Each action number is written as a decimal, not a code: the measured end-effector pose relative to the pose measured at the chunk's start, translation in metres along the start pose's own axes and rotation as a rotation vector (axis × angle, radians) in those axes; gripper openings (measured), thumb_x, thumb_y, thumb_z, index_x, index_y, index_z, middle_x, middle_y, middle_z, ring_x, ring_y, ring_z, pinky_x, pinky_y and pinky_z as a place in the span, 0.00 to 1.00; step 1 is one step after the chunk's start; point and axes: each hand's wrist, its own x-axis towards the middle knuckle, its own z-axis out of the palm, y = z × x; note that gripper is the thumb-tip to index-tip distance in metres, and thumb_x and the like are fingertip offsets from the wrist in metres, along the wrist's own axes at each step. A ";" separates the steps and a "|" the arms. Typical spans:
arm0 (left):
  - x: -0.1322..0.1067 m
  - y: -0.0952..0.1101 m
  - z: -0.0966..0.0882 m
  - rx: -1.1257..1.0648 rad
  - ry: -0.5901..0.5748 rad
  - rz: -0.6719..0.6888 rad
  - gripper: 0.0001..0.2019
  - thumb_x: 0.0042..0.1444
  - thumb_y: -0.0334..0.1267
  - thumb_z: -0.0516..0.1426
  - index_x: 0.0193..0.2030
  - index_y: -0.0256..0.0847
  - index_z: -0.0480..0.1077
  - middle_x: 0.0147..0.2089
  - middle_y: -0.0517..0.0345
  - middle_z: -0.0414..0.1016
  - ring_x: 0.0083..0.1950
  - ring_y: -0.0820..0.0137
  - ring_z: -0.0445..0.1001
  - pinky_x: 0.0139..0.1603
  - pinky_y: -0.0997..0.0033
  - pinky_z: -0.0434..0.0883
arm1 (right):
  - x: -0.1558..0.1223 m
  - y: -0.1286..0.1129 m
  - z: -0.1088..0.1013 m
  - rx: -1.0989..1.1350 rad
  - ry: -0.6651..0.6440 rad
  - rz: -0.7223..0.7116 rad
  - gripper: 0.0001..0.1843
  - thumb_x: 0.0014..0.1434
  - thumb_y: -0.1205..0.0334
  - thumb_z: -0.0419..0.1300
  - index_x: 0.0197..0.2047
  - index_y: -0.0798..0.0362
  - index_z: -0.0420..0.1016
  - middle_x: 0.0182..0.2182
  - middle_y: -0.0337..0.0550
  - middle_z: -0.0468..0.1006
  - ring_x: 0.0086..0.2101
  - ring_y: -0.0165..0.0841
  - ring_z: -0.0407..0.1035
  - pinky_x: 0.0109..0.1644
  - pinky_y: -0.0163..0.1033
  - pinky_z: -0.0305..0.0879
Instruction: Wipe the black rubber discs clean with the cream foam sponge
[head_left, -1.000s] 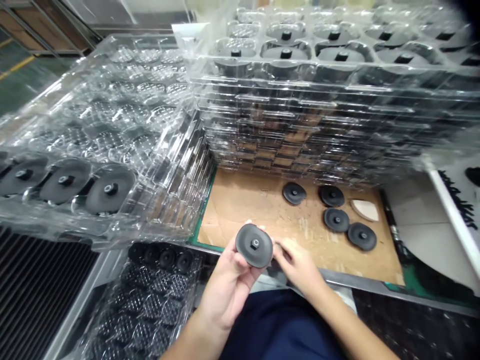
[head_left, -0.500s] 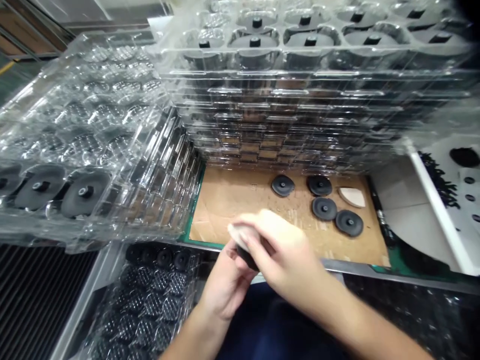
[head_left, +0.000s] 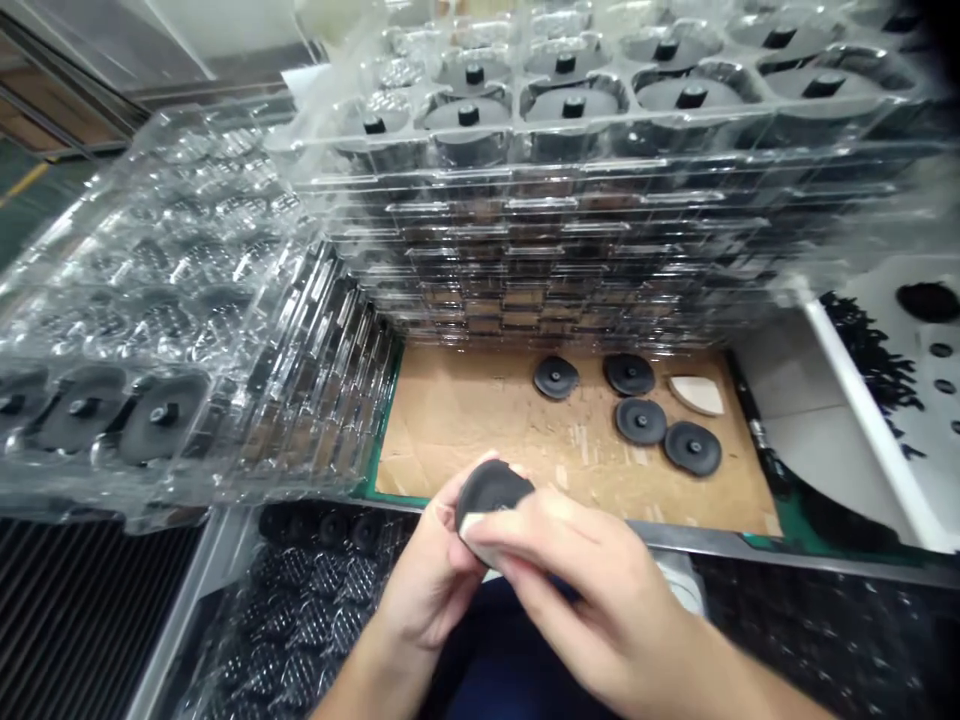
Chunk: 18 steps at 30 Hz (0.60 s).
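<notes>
A black round disc part (head_left: 487,488) sits upright between my two hands, low in the middle of the view. My left hand (head_left: 427,585) grips it from below and behind. My right hand (head_left: 577,590) is closed over its front, fingers pressed on the lower edge, and hides half of it. Several more black discs (head_left: 637,420) lie flat on the brown cardboard mat (head_left: 465,420) beyond my hands, near a small white wedge piece (head_left: 697,394).
A tall stack of clear plastic trays (head_left: 570,230) holding black discs stands behind the mat. Another clear tray stack (head_left: 165,330), tilted, fills the left, with three discs in its near row. A white bin (head_left: 892,400) with black parts is at the right. A dark tray (head_left: 300,600) lies below left.
My right hand came over the disc and now covers its front, rubbing along its edge; one second ago it was beside the disc. The view shifted slightly right.
</notes>
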 end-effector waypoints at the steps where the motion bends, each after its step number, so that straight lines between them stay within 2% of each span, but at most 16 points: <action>1: 0.001 0.000 -0.002 -0.014 -0.008 0.013 0.30 0.29 0.41 0.72 0.45 0.47 0.75 0.45 0.57 0.77 0.47 0.65 0.74 0.51 0.69 0.68 | -0.005 0.000 -0.005 0.009 -0.043 0.036 0.11 0.60 0.73 0.52 0.43 0.57 0.73 0.30 0.41 0.75 0.30 0.27 0.69 0.35 0.30 0.67; 3: 0.003 -0.001 -0.004 -0.033 -0.014 0.023 0.34 0.23 0.42 0.73 0.44 0.47 0.75 0.46 0.57 0.77 0.47 0.64 0.73 0.51 0.68 0.68 | -0.013 0.001 -0.017 -0.041 -0.070 0.121 0.11 0.59 0.74 0.53 0.42 0.55 0.74 0.29 0.38 0.75 0.29 0.25 0.68 0.33 0.28 0.65; 6: 0.005 -0.003 0.004 -0.064 -0.022 0.023 0.33 0.23 0.42 0.73 0.44 0.48 0.75 0.47 0.57 0.76 0.48 0.65 0.72 0.53 0.69 0.67 | -0.015 0.002 -0.028 -0.214 -0.024 0.191 0.10 0.60 0.72 0.54 0.43 0.55 0.74 0.30 0.39 0.75 0.29 0.27 0.68 0.33 0.31 0.63; 8: 0.003 -0.002 0.014 -0.087 -0.041 0.020 0.31 0.26 0.40 0.73 0.44 0.46 0.76 0.45 0.58 0.77 0.48 0.67 0.73 0.52 0.72 0.68 | -0.006 0.003 -0.028 -0.376 0.042 0.118 0.11 0.61 0.71 0.52 0.44 0.57 0.74 0.30 0.43 0.75 0.29 0.30 0.66 0.32 0.36 0.60; 10: 0.000 0.001 0.021 -0.081 -0.083 -0.016 0.24 0.34 0.39 0.71 0.43 0.43 0.76 0.41 0.59 0.78 0.45 0.68 0.75 0.49 0.72 0.70 | 0.006 0.006 -0.026 -0.436 0.064 -0.080 0.13 0.63 0.70 0.50 0.43 0.56 0.76 0.28 0.43 0.75 0.28 0.32 0.63 0.32 0.39 0.57; 12: -0.003 0.003 0.024 -0.063 -0.139 -0.106 0.16 0.42 0.37 0.67 0.40 0.41 0.77 0.36 0.61 0.78 0.40 0.69 0.76 0.44 0.73 0.72 | 0.018 0.011 -0.027 -0.291 -0.046 -0.274 0.16 0.65 0.71 0.48 0.41 0.53 0.77 0.28 0.40 0.76 0.28 0.32 0.61 0.34 0.40 0.56; 13: -0.003 0.003 0.024 -0.059 -0.160 -0.154 0.12 0.44 0.37 0.66 0.38 0.40 0.77 0.33 0.61 0.78 0.37 0.70 0.77 0.41 0.75 0.73 | 0.021 0.013 -0.028 -0.199 -0.120 -0.310 0.16 0.65 0.71 0.48 0.41 0.51 0.77 0.28 0.39 0.76 0.28 0.31 0.61 0.35 0.39 0.56; 15: -0.003 0.002 0.021 -0.065 -0.192 -0.260 0.11 0.45 0.40 0.65 0.33 0.35 0.77 0.29 0.57 0.78 0.30 0.72 0.78 0.32 0.79 0.74 | 0.025 0.014 -0.032 -0.130 -0.204 -0.241 0.14 0.65 0.69 0.49 0.42 0.50 0.76 0.29 0.38 0.76 0.28 0.30 0.59 0.35 0.38 0.56; 18: -0.001 -0.004 0.016 -0.095 -0.189 -0.324 0.14 0.44 0.41 0.66 0.33 0.31 0.76 0.27 0.52 0.79 0.28 0.70 0.78 0.27 0.77 0.74 | 0.022 0.010 -0.035 -0.254 -0.175 -0.165 0.10 0.64 0.64 0.53 0.39 0.51 0.77 0.26 0.38 0.75 0.28 0.32 0.56 0.34 0.39 0.54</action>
